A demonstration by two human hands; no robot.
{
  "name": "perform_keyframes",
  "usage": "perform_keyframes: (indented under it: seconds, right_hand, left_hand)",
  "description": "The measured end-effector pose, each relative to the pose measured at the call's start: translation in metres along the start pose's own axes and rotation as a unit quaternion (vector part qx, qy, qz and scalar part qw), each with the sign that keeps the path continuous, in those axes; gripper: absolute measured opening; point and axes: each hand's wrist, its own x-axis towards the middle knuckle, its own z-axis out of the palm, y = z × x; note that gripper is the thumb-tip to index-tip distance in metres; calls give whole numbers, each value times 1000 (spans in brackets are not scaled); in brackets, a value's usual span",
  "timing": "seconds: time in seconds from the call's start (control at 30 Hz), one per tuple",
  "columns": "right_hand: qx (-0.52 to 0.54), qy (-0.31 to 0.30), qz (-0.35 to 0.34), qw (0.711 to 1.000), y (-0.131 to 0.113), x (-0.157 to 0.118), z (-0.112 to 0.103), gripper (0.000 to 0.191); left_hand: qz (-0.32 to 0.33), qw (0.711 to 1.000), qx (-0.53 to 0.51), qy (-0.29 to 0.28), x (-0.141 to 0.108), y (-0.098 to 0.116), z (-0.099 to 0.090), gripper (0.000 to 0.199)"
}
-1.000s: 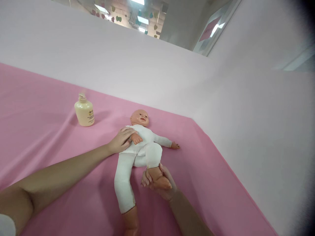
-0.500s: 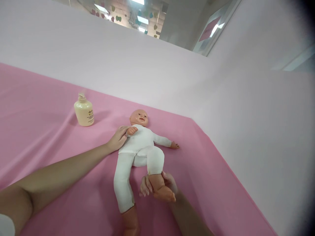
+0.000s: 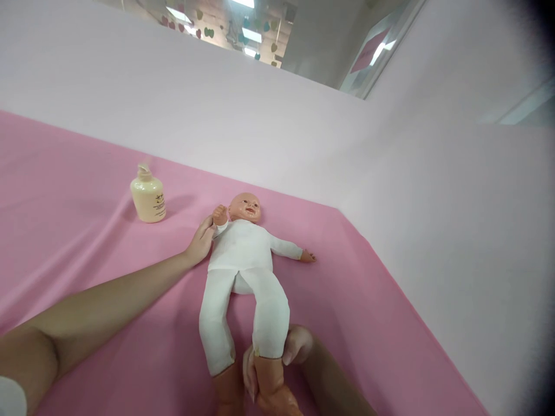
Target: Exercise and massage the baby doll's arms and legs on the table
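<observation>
A plain white wall rises behind a surface covered in smooth pink sheeting, and above it a strip of glass shows lit ceiling panels and small hanging heart shapes. In the head camera's view, a bald baby doll with a white body and tan plastic head, hands and feet lies on its back on the pink sheeting, head toward the wall, legs toward the wearer. The person's bare left hand touches the doll's bent, raised right arm; whether its fingers close around that arm cannot be told. The right hand is wrapped around the doll's lower left leg, just above the foot. A glossy pale-yellow pump bottle stands upright to the left, apart from the doll.
</observation>
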Motion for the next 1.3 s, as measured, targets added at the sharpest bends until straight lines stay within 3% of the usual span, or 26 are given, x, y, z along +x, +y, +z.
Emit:
perform_keyframes:
  seconds: [0.1,0.2,0.3,0.43,0.63,0.8,1.0,1.3]
  right_hand:
    - [-2,-9,-7,1000,4,-1,-2,56]
    - [12,20,-36,999,3,-2,1,61]
    - [53,71,-141,986,-6,-2,5,60]
    - [147,137,-261,944,-23,-4,7,58]
    - [241,306,-225,893,-32,-8,4,47]
    - [243,363,-202,876,-29,-9,-1,45]
    - [234,375,-175,880,-27,-9,0,47]
    - [183,289,-200,918,-30,-4,8,52]
  left_hand:
    - [-7,1000,-8,-3,0,2,0,51]
    - [4,1000,4,-18,0,1,0,48]
    - [21,999,38,-24,-2,-2,-1,44]
    - [67,991,108,-50,-6,-4,-3,39]
    - [208,942,213,-157,-9,-2,-2,43]
    - [254,912,267,-178,-10,-5,0,50]
    - [255,907,278,-189,-10,-6,0,52]
    - [204,919,272,-197,-10,-9,1,52]
